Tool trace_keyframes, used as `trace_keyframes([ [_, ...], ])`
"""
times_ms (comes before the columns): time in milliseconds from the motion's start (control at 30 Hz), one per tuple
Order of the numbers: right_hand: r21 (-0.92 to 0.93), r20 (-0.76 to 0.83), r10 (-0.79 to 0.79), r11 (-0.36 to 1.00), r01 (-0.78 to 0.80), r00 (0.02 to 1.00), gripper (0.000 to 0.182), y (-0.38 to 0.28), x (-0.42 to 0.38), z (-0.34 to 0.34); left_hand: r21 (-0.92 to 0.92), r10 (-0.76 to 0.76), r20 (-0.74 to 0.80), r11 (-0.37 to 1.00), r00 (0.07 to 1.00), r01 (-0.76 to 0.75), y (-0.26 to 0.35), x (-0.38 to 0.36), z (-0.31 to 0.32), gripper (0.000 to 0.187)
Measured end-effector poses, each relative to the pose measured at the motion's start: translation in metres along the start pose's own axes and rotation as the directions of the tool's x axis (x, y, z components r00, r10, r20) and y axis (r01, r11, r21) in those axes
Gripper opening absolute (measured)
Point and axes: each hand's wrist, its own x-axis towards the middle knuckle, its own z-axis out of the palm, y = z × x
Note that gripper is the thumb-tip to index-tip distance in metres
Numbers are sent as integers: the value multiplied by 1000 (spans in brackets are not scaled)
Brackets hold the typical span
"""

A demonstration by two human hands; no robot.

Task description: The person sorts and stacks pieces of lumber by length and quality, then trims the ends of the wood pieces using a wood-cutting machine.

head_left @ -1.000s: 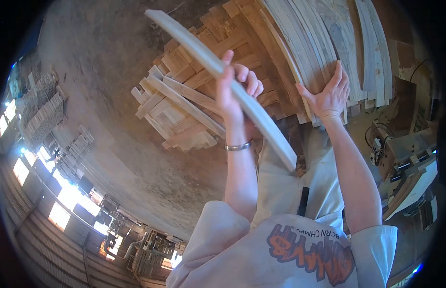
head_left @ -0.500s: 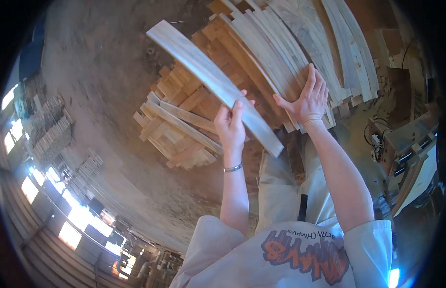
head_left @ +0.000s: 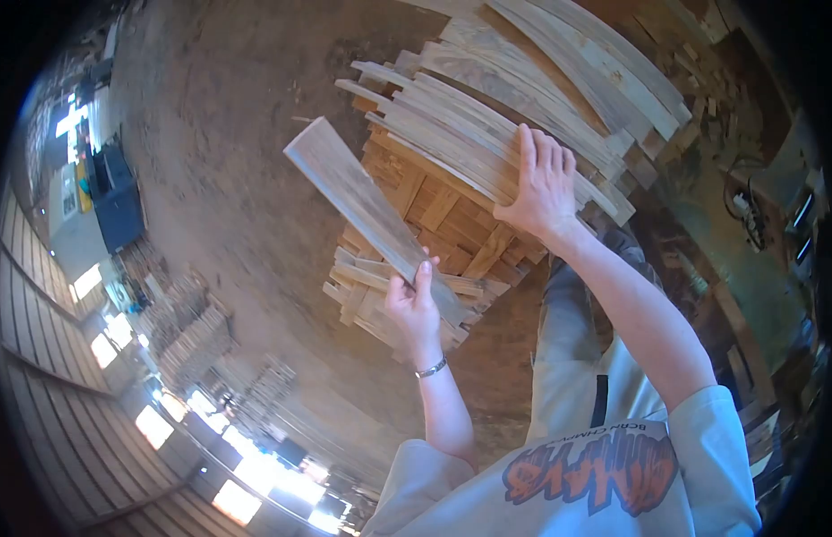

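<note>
My left hand [head_left: 414,311], with a metal bracelet at its wrist, is closed round the lower part of a wooden board [head_left: 358,201]. The board slants up and left, its broad grained face in view and its far end over the bare floor. My right hand [head_left: 543,190] lies palm down on a layer of long pale boards [head_left: 465,130], its thumb apart from the fingers. Beneath these boards, a stack of shorter browner wood pieces [head_left: 434,210] shows, crossed over one another. The held board hides part of that stack.
Wider planks [head_left: 604,76] lie on the far right of the pile. Brown dusty floor [head_left: 228,116] stretches to the left. Stacked timber [head_left: 187,327] and a dark blue cabinet [head_left: 118,195] stand further off. Cables [head_left: 747,210] are at the right.
The held board has turned, so more of its broad face shows. My view has shifted and tilted. The right hand stays on the pale boards, and its fingers are closer together.
</note>
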Motion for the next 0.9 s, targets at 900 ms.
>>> trace_keyframes([
  [900,-140,83,63,989,-50,995,126,-1,-2,-8,-129,-296,61,945,953,302,-54,-50,-11,24],
])
